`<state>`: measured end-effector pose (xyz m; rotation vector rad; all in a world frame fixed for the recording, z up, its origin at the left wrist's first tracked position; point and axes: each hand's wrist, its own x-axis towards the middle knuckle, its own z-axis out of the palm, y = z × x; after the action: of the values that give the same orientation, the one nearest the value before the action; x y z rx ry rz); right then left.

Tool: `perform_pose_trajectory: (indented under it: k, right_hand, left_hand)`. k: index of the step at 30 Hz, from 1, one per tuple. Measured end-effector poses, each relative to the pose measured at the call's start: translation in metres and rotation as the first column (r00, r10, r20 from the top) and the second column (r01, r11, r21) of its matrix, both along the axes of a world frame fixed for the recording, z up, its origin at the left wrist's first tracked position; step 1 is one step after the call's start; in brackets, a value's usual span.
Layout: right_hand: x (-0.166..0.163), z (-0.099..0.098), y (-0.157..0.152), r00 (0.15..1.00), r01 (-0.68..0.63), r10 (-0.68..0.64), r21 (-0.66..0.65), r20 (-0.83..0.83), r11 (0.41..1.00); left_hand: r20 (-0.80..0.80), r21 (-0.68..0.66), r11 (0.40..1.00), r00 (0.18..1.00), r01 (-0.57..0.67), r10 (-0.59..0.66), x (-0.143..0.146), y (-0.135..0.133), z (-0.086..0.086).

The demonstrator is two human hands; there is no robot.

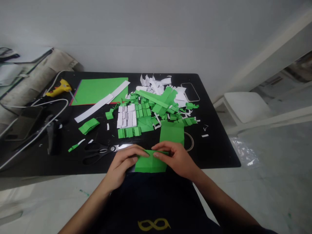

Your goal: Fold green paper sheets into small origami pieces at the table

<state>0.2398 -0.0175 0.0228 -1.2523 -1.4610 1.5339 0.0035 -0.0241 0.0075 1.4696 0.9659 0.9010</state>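
A creased piece of green paper (pixel 150 165) lies at the table's front edge, between my two hands. My left hand (pixel 125 160) grips its left side, thumb and fingers closed on the edge. On the upper right part, my right hand (pixel 176 157) pinches the same paper between thumb and fingers. Just beyond my right hand rests another green paper sheet (pixel 172 132), partly over a roll of tape (pixel 189 142). Black-handled scissors (pixel 99 149) lie to the left, their blade tips hidden behind my left hand.
Folded green and white paper pieces (pixel 143 110) are heaped mid-table. A stack of coloured sheets (pixel 97 89) carries a long white strip (pixel 104 101). At the left are a yellow glue gun (pixel 59 88), a black stapler-like tool (pixel 50 135) and white cables. A white stool (pixel 246 106) stands at right.
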Motion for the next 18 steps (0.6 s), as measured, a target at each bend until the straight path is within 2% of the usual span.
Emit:
perform_pose_trajectory:
  k: [4,6,11,18]
  right_hand:
    - [-0.001,-0.003,-0.002,0.999,0.036,-0.036,-0.026,0.002,0.999]
    - [-0.001,-0.005,-0.004,1.0,0.026,-0.026,-0.043,0.001,0.999]
    - [-0.003,-0.006,-0.005,1.0,-0.015,0.016,-0.074,0.015,0.997]
    - [-0.005,-0.013,-0.004,0.993,0.12,-0.122,-0.125,-0.003,0.985]
  left_hand:
    - [-0.013,-0.008,0.983,0.983,-0.183,0.183,0.008,-0.005,-0.006]
    - [0.035,-0.031,0.974,0.974,-0.225,0.226,0.012,-0.006,-0.009]
    - [0.117,-0.069,0.961,0.955,-0.267,0.273,0.018,-0.004,-0.01]
    - [0.135,-0.128,0.966,0.961,-0.223,0.24,0.018,-0.002,-0.01]
